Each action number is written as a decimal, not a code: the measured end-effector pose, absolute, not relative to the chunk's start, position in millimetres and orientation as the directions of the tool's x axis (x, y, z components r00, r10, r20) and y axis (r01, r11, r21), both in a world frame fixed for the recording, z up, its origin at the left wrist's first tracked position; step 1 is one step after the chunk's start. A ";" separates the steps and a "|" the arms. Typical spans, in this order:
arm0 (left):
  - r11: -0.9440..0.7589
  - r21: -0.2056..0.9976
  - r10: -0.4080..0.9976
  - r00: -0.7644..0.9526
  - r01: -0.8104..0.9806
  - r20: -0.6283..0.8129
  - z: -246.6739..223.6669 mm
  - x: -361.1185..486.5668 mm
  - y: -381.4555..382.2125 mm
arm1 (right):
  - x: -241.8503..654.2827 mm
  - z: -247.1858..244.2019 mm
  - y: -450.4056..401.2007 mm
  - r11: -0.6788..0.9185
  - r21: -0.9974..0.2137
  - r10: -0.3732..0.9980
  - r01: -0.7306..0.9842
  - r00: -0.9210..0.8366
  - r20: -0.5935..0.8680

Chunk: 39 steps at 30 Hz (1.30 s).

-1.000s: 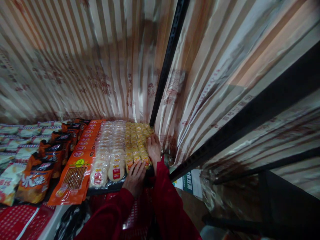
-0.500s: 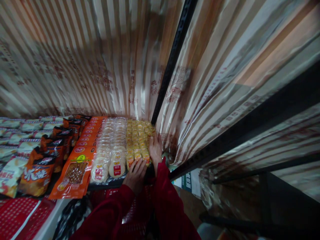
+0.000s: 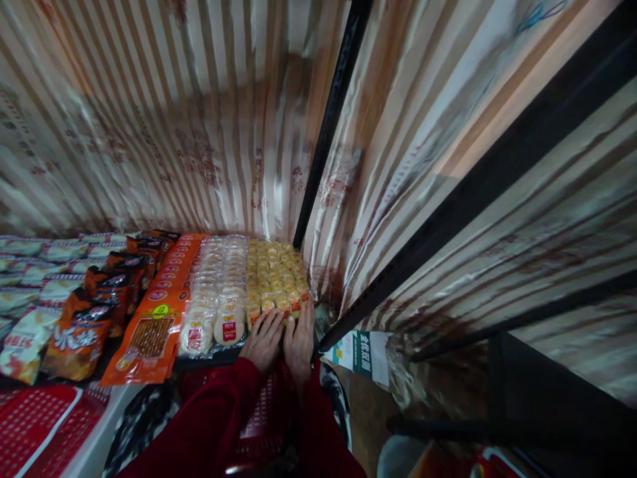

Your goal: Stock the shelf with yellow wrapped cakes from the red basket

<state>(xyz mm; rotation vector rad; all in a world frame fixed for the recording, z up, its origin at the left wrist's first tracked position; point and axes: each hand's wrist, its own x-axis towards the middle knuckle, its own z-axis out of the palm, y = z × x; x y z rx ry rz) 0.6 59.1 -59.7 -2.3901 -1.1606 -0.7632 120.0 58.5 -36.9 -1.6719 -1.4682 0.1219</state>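
the left hand (image 3: 263, 340) and right hand (image 3: 299, 342) lie side by side, fingers straight, gripping nothing, against the front of the yellow packets (image 3: 273, 273) at the right end; an uneven push, i'd guess, could buckle those rows into the round crackers (image 3: 229, 326)

The small yellow packets (image 3: 275, 269) are arranged in several tight rows, which run forward from the left hand (image 3: 263, 340) and the right hand (image 3: 299, 342). The nearest packets touch the fingertips of both hands and show red labels; the farther ones appear mostly yellow, their print too small for reading.
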 end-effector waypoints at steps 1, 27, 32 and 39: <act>-0.587 -0.089 0.597 0.505 0.804 0.623 -58.6 0.9 58.8 | 119.7 -39.9 54.2 0.085 -0.645 0.846 0.759 0.287 0.449; -0.527 0.072 0.704 0.388 0.847 0.596 -51.0 -18.7 9.3 | 133.2 -39.2 78.3 -0.006 -0.599 0.894 0.801 0.273 0.356; -0.548 0.067 0.692 0.406 0.834 0.597 -53.6 -18.0 12.8 | 131.8 -38.9 75.7 -0.029 -0.559 0.896 0.828 0.269 0.352; -0.528 0.072 0.709 0.393 0.846 0.585 -50.9 -12.3 16.0 | 131.9 -39.8 74.4 -0.015 -0.545 0.880 0.838 0.270 0.391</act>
